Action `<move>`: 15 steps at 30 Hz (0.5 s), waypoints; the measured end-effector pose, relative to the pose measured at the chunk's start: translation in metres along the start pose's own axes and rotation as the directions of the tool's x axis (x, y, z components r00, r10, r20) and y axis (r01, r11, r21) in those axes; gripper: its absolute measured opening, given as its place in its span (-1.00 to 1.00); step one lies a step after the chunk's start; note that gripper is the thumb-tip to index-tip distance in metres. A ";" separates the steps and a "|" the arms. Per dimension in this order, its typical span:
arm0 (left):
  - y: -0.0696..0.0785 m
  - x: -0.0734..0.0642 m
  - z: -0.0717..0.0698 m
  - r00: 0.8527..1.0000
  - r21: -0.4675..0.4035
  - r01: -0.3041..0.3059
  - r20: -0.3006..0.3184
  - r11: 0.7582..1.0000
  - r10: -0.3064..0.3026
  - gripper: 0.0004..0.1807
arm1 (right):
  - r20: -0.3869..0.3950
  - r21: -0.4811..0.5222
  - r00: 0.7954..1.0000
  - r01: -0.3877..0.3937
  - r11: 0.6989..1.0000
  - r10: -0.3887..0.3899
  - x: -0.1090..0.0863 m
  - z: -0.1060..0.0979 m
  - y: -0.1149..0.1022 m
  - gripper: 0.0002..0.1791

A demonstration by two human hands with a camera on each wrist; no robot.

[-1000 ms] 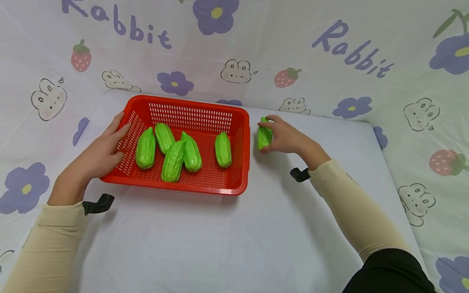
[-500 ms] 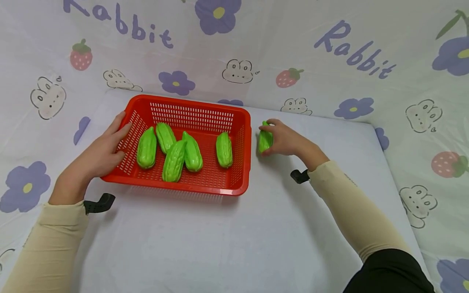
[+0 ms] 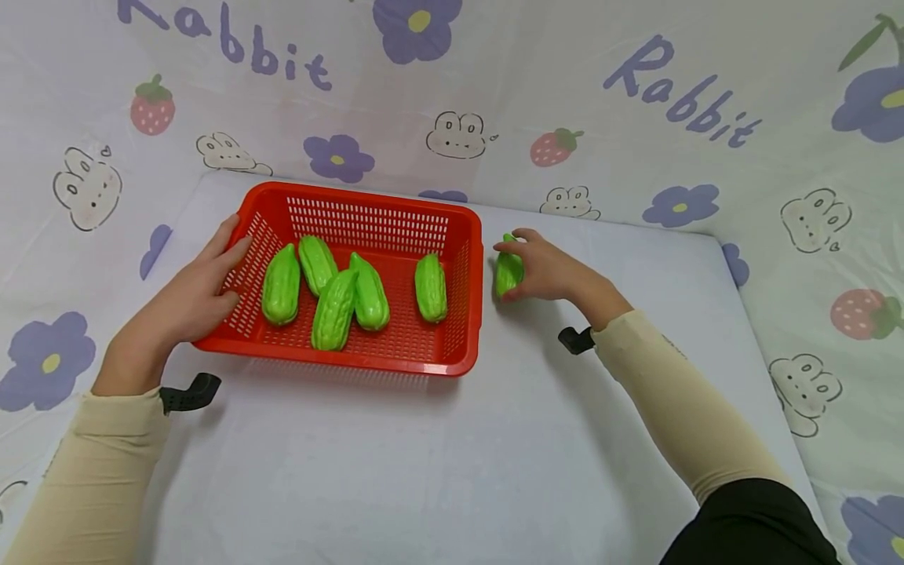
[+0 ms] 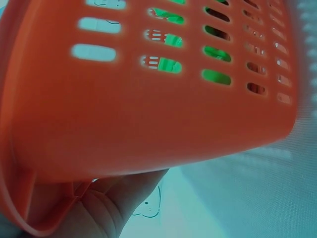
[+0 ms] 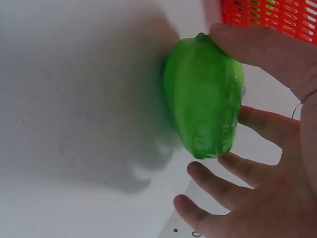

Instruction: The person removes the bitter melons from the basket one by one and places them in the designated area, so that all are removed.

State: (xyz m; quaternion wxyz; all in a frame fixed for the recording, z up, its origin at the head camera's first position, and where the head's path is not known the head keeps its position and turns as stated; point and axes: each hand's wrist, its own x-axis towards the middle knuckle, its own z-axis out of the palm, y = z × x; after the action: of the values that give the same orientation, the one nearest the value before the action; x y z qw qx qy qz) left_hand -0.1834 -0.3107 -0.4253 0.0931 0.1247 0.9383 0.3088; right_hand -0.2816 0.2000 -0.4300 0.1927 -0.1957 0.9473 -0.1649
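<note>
In the head view my left hand (image 3: 187, 302) grips the left end of a red plastic basket (image 3: 339, 366). The left wrist view shows part of that hand (image 4: 109, 203) below the basket's slotted wall (image 4: 148, 124). Right of the basket, my right hand (image 3: 547, 267) holds a green ridged gourd (image 3: 508, 275), close over the white tabletop. Seen from the right wrist, the thumb lies at the stem end of the gourd (image 5: 203, 99) and a finger reaches behind it; the other fingers are spread. Several matching gourds (image 3: 281, 286) lie inside the basket, with one (image 3: 431, 289) apart on the right.
A white-covered table (image 3: 452, 471) carries everything. Behind it hangs a white cloth (image 3: 494, 78) printed with flowers, rabbits and strawberries. The table's right edge (image 3: 759, 337) runs past my right forearm. Dark camera mounts sit at both wrists.
My right hand and its gourd have come slightly toward me over the last second, still beside the basket. The left hand, the basket and the gourds in it hold their places.
</note>
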 end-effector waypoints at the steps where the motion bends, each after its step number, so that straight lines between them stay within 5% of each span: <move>1: 0.000 0.000 0.000 1.000 0.002 0.002 0.001 1.000 -0.002 -0.05 | -0.003 -0.002 1.000 0.002 1.000 -0.002 0.000 0.000 0.000 -0.05; 15: 0.000 0.000 0.000 1.000 -0.001 0.003 0.007 1.000 -0.003 -0.04 | -0.004 0.009 1.000 -0.010 1.000 0.010 -0.004 -0.003 0.001 -0.04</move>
State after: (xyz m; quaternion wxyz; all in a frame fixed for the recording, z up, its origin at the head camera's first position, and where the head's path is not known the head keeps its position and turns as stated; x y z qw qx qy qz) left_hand -0.1837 -0.3105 -0.4254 0.0968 0.1243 0.9381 0.3086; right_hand -0.2802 0.2034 -0.4265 0.1927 -0.1897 0.9479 -0.1684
